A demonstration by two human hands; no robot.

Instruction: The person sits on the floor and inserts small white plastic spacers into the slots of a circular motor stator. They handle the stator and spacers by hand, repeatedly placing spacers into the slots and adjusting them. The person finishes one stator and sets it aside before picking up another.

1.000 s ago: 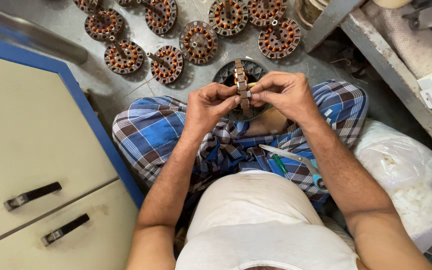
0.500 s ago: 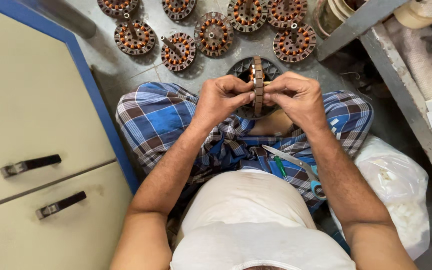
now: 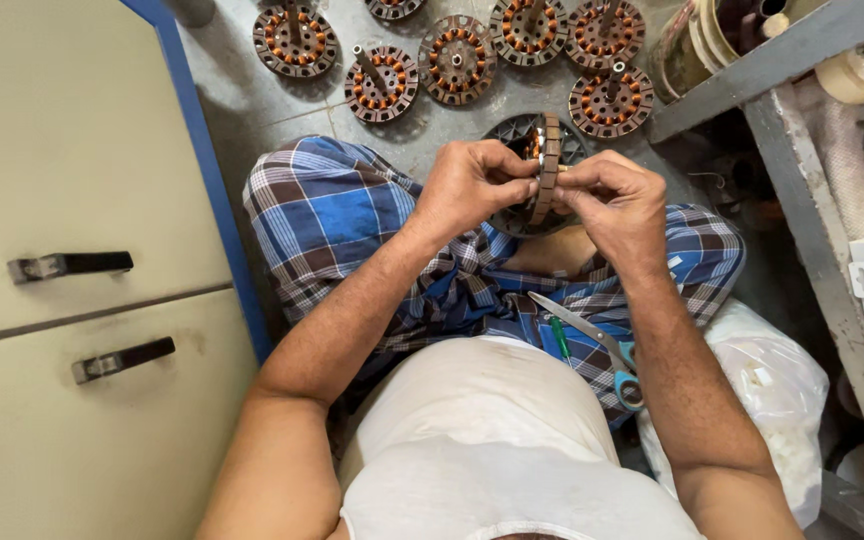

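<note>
Copper windings show on the stator [image 3: 549, 165] I hold edge-on above my lap, both hands pinched narrow on its rim; my left hand [image 3: 472, 188] grips one side, my right hand [image 3: 614, 203] the other, fingertips close at the top. I judge the grip thin; a slip would drop it onto the dark disc [image 3: 512, 135] on the floor below, and could nick the wire. The scissors [image 3: 592, 345] lie loose on my checked cloth [image 3: 342, 215]; a shifted knee might tip them off. Finished stators [image 3: 457, 58] lie near on the floor; a falling part could strike them.
</note>
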